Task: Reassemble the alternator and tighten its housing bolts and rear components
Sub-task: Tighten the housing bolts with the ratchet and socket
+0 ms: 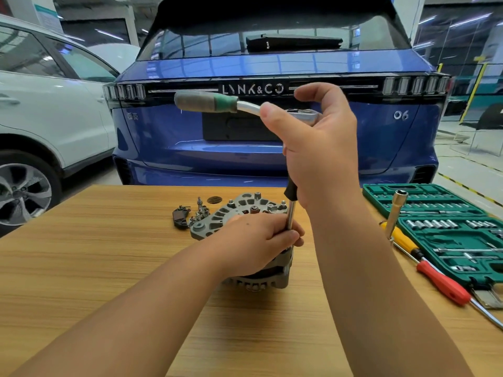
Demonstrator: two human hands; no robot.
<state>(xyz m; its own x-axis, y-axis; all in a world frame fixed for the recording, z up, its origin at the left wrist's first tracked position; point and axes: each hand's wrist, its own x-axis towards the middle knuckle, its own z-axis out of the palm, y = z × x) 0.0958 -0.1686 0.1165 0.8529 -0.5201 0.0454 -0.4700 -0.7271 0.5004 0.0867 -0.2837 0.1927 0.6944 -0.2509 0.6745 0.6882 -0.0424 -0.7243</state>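
Head view: alternator [261, 270] sits mid-table, looks heavy, stiff cast metal w/ sharp fins; best steadied by housing rim. Left hand [258, 240] grasps it & the extension bar [291, 213]. Right hand [321, 148] clenched round ratchet [245, 106] head

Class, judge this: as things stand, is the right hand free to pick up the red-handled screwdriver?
Probably not: the right hand grips the ratchet, though the red-handled screwdriver lies unobstructed.
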